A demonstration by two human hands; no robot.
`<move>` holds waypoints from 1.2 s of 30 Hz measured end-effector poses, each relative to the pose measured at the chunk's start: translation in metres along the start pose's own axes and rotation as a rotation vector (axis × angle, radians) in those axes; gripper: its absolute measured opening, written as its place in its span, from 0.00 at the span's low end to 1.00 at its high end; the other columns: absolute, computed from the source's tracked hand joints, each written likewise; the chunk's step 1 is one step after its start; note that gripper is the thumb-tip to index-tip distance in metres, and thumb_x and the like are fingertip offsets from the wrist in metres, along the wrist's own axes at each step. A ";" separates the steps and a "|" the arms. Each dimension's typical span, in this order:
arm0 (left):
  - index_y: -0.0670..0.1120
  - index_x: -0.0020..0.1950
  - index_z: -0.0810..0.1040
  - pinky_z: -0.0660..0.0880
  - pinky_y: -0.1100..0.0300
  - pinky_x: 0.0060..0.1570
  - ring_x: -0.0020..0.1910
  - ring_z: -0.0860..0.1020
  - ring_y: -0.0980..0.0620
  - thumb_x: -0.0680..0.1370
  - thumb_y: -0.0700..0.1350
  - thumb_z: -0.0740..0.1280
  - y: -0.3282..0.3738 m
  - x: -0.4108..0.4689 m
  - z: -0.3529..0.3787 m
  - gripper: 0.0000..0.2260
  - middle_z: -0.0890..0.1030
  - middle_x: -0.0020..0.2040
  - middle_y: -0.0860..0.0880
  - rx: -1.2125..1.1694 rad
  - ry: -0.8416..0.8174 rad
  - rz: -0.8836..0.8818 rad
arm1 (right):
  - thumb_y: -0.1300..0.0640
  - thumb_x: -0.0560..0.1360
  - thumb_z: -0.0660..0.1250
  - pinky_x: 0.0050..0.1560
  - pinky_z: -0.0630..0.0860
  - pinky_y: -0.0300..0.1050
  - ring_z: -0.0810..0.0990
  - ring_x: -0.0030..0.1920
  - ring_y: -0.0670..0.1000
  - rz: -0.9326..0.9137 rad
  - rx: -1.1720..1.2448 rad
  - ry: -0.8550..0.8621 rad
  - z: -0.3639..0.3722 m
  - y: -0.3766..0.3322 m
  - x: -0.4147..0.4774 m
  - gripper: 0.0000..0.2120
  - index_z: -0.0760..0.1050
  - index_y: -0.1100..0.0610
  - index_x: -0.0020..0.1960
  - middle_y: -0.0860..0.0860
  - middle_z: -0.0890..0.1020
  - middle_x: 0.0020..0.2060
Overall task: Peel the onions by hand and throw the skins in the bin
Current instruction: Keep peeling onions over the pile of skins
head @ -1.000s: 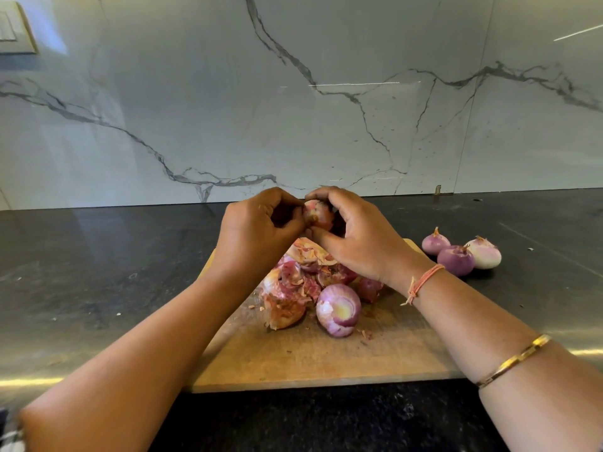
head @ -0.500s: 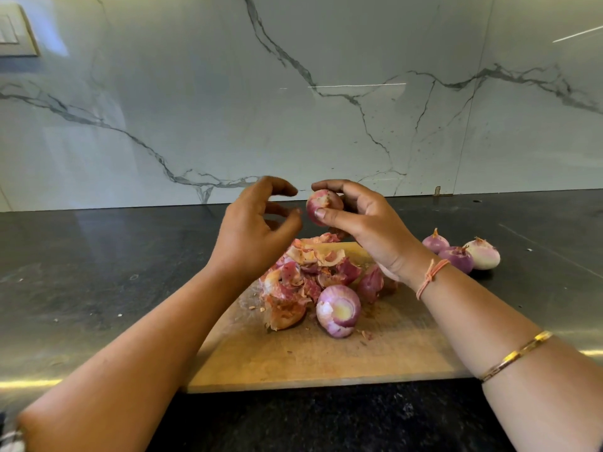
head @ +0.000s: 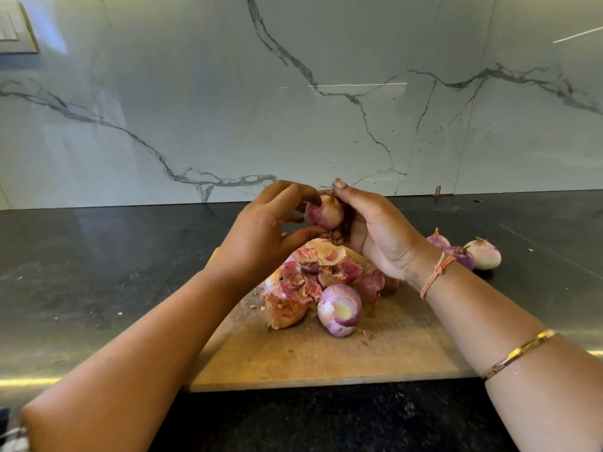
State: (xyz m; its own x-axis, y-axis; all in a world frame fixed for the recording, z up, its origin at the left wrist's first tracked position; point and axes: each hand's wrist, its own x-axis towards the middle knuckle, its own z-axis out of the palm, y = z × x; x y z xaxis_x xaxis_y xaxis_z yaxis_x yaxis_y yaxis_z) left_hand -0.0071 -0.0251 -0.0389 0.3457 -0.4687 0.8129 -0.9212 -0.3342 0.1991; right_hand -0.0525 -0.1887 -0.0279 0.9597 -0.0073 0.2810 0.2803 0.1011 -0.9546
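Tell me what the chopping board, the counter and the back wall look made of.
Chopping board: wood, matt, grain and stains showing. Counter: dark polished stone, perhaps granite; speckled, reflective. Back wall: glossy marble or marble-look tile; grey veins, vertical seam.

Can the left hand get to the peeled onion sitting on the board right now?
Probably yes, once freed: the peeled onion lies uncovered at the front of the skins, with nothing over it. But the left hand and right hand both grip a small onion above.
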 end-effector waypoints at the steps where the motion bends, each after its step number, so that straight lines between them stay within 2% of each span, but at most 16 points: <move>1: 0.42 0.59 0.76 0.73 0.72 0.52 0.50 0.74 0.60 0.72 0.45 0.72 0.000 0.000 0.000 0.17 0.72 0.54 0.53 0.013 -0.004 0.016 | 0.50 0.81 0.58 0.36 0.66 0.43 0.68 0.42 0.57 0.000 0.008 0.000 0.000 0.000 0.000 0.15 0.78 0.58 0.48 0.63 0.75 0.47; 3: 0.43 0.60 0.75 0.74 0.69 0.52 0.49 0.74 0.60 0.73 0.46 0.71 -0.001 0.000 0.001 0.17 0.71 0.54 0.55 0.028 -0.014 0.032 | 0.52 0.81 0.58 0.36 0.66 0.43 0.69 0.43 0.58 -0.004 0.014 0.000 0.000 0.000 -0.001 0.14 0.78 0.60 0.48 0.63 0.76 0.47; 8: 0.50 0.60 0.71 0.78 0.56 0.51 0.50 0.77 0.55 0.73 0.50 0.70 -0.002 -0.001 0.000 0.17 0.70 0.54 0.55 0.011 -0.049 0.046 | 0.56 0.81 0.58 0.30 0.66 0.40 0.69 0.37 0.55 -0.015 -0.010 0.004 -0.001 0.000 -0.001 0.13 0.77 0.62 0.46 0.64 0.75 0.45; 11: 0.53 0.59 0.69 0.78 0.57 0.50 0.50 0.76 0.56 0.73 0.52 0.69 -0.002 -0.002 0.000 0.17 0.70 0.53 0.56 0.022 -0.054 0.038 | 0.57 0.81 0.59 0.30 0.66 0.40 0.69 0.37 0.55 -0.007 -0.002 0.002 -0.001 0.001 0.000 0.13 0.78 0.61 0.45 0.61 0.76 0.42; 17: 0.44 0.50 0.75 0.75 0.66 0.47 0.48 0.74 0.59 0.75 0.47 0.69 -0.001 -0.002 0.001 0.09 0.74 0.52 0.53 0.025 -0.003 0.045 | 0.55 0.81 0.57 0.29 0.69 0.37 0.70 0.35 0.53 0.033 0.053 0.011 -0.001 0.000 0.000 0.15 0.77 0.66 0.51 0.63 0.74 0.46; 21: 0.51 0.56 0.71 0.75 0.65 0.49 0.49 0.75 0.58 0.74 0.47 0.70 0.000 -0.002 0.001 0.13 0.74 0.52 0.54 -0.007 0.009 0.027 | 0.54 0.81 0.57 0.33 0.68 0.40 0.70 0.36 0.53 0.036 0.052 0.000 -0.001 -0.001 0.000 0.16 0.80 0.61 0.45 0.62 0.76 0.42; 23: 0.52 0.55 0.71 0.74 0.65 0.49 0.49 0.75 0.58 0.74 0.49 0.69 0.001 -0.002 0.000 0.12 0.74 0.52 0.55 0.011 0.013 0.037 | 0.53 0.81 0.58 0.33 0.67 0.39 0.70 0.34 0.50 0.047 0.046 -0.035 0.000 -0.001 -0.001 0.14 0.79 0.60 0.47 0.59 0.76 0.41; 27: 0.43 0.51 0.77 0.76 0.62 0.50 0.52 0.76 0.54 0.75 0.47 0.68 0.000 -0.001 0.001 0.09 0.77 0.56 0.49 0.057 0.029 0.035 | 0.57 0.78 0.62 0.31 0.67 0.39 0.71 0.31 0.47 0.050 0.030 -0.082 0.002 -0.002 -0.002 0.09 0.77 0.59 0.54 0.52 0.77 0.36; 29: 0.41 0.49 0.78 0.76 0.65 0.51 0.53 0.76 0.53 0.75 0.43 0.69 0.000 -0.001 0.002 0.07 0.77 0.58 0.47 0.062 0.012 0.015 | 0.61 0.77 0.64 0.32 0.67 0.39 0.71 0.32 0.47 0.030 0.061 -0.052 0.002 -0.003 -0.002 0.06 0.77 0.59 0.53 0.52 0.78 0.36; 31: 0.40 0.48 0.78 0.74 0.69 0.51 0.53 0.75 0.56 0.74 0.41 0.70 0.002 0.000 0.001 0.06 0.77 0.59 0.46 0.061 0.010 -0.010 | 0.63 0.76 0.65 0.32 0.69 0.39 0.73 0.32 0.48 0.022 0.094 -0.009 0.002 -0.004 -0.002 0.09 0.75 0.58 0.56 0.53 0.79 0.38; 33: 0.40 0.47 0.78 0.75 0.67 0.50 0.53 0.76 0.56 0.74 0.40 0.70 0.003 0.001 -0.001 0.05 0.77 0.58 0.48 0.056 0.027 -0.055 | 0.63 0.75 0.66 0.32 0.74 0.41 0.77 0.31 0.49 0.014 0.135 0.026 0.000 -0.005 -0.001 0.13 0.71 0.59 0.59 0.55 0.80 0.38; 36: 0.40 0.48 0.78 0.78 0.61 0.49 0.50 0.78 0.51 0.74 0.41 0.70 0.002 0.002 -0.003 0.06 0.77 0.55 0.50 0.065 0.039 -0.144 | 0.64 0.75 0.65 0.35 0.79 0.43 0.81 0.32 0.52 -0.015 0.182 0.017 -0.003 -0.008 -0.001 0.07 0.71 0.59 0.52 0.56 0.81 0.36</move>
State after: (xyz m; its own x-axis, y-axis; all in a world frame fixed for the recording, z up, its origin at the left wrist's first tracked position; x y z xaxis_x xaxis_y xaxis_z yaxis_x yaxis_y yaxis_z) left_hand -0.0086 -0.0238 -0.0350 0.4652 -0.3807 0.7992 -0.8488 -0.4481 0.2806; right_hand -0.0561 -0.1926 -0.0209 0.9559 -0.0265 0.2924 0.2879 0.2797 -0.9159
